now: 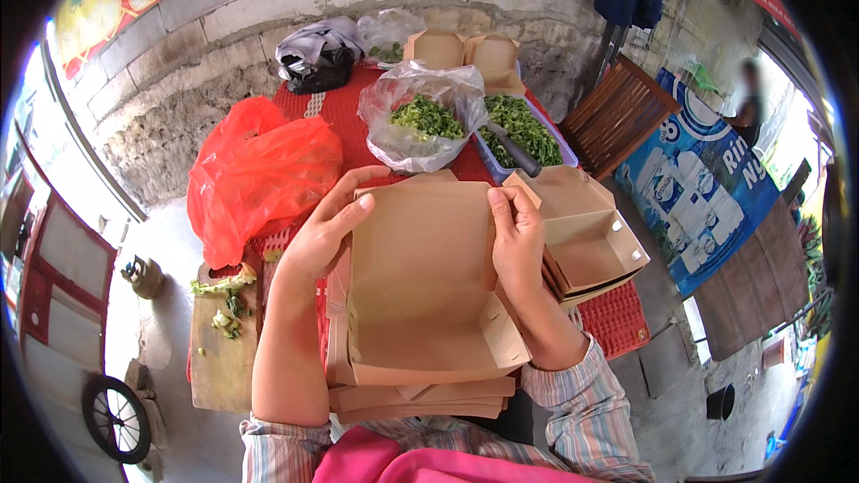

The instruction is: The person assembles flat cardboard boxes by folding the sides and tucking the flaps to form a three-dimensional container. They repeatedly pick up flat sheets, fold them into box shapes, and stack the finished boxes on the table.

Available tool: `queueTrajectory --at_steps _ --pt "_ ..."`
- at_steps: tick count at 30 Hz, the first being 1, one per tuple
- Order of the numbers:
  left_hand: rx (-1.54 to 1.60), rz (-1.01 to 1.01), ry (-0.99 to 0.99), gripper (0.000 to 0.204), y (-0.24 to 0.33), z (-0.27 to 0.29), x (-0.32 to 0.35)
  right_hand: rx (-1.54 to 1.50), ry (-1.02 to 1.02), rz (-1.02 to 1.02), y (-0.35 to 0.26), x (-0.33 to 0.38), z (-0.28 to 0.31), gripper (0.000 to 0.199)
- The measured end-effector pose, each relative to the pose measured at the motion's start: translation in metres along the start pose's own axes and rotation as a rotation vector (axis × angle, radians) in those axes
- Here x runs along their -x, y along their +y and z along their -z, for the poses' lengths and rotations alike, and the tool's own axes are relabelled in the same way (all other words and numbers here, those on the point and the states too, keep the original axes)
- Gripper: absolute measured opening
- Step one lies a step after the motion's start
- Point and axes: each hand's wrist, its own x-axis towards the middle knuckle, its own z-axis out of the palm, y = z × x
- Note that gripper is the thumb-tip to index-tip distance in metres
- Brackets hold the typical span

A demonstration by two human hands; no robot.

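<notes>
A brown cardboard food box (420, 277) lies partly folded in front of me, above a stack of flat box blanks (420, 398). My left hand (324, 231) grips the box's upper left edge, thumb over the rim. The upper right edge is pinched by my right hand (517, 237). Just right of that hand stands a pile of folded, open boxes (591, 246) nested in each other.
A red table (617, 322) bears a clear bag of chopped greens (425, 116), a blue tray of greens with a knife (521, 134), a red plastic bag (259, 174) and two more open boxes (465, 58). A wooden board with vegetable scraps (224, 331) lies left; a wooden chair (617, 112) stands right.
</notes>
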Motion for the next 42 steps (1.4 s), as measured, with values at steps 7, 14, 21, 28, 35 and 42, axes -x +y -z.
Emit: queueTrajectory --at_steps 7,14,21,28,35,42 --pt "-0.066 0.031 0.023 0.05 -0.014 0.0 -0.001 0.43 0.011 0.322 0.001 -0.009 0.003 0.047" --pt "-0.269 -0.032 -0.088 0.052 -0.001 -0.015 0.004 0.607 -0.332 0.767 -0.044 -0.014 -0.005 0.04" --pt "0.025 -0.147 0.066 0.041 -0.008 -0.027 0.006 0.519 -0.503 0.706 -0.075 -0.041 -0.03 0.013" --pt "-0.05 -0.153 0.096 0.041 -0.012 -0.028 0.001 0.488 -0.479 0.639 -0.062 -0.039 -0.035 0.011" --pt "-0.089 -0.182 0.106 0.041 -0.016 -0.029 0.002 0.325 -0.546 0.623 -0.068 -0.044 -0.029 0.015" --pt "-0.039 -0.193 0.097 0.036 -0.006 -0.038 0.004 0.416 -0.496 0.575 -0.074 -0.036 -0.033 0.013"
